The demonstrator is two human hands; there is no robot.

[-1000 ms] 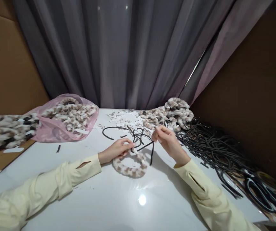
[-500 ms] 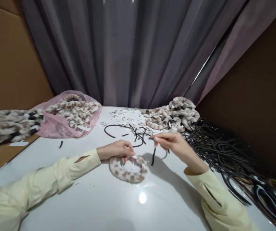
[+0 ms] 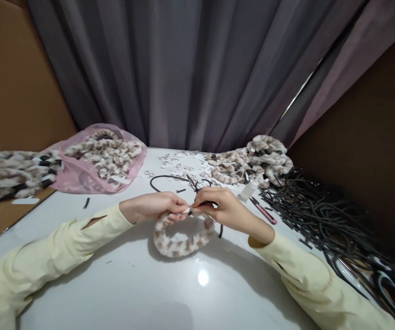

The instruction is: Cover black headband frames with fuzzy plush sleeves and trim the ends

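Observation:
A fuzzy cream-and-brown spotted headband cover (image 3: pixel 180 243) curves in a U on the white table (image 3: pixel 149 293). My left hand (image 3: pixel 152 208) is closed, pinching one open end of that cover. My right hand (image 3: pixel 223 211) is closed too, pinching a black headband (image 3: pixel 220 229) whose tip meets the cover's end between my fingertips. The two hands touch at the fingertips above the cover. Part of the black band hangs down behind my right hand.
A pink plastic bag (image 3: pixel 90 176) of finished fuzzy headbands lies at the left, more on cardboard (image 3: pixel 8 176) beside it. Loose covers (image 3: pixel 252 162) pile at the back right. Black bands (image 3: pixel 321 215) heap along the right. A small white bottle (image 3: pixel 247 190), pink snips (image 3: pixel 262 213) and paper scraps (image 3: pixel 180 165) lie behind my hands.
My right hand has come left and down from the loose black bands, bringing a black band to the cover's end. My left hand lifted the cover's end to meet it.

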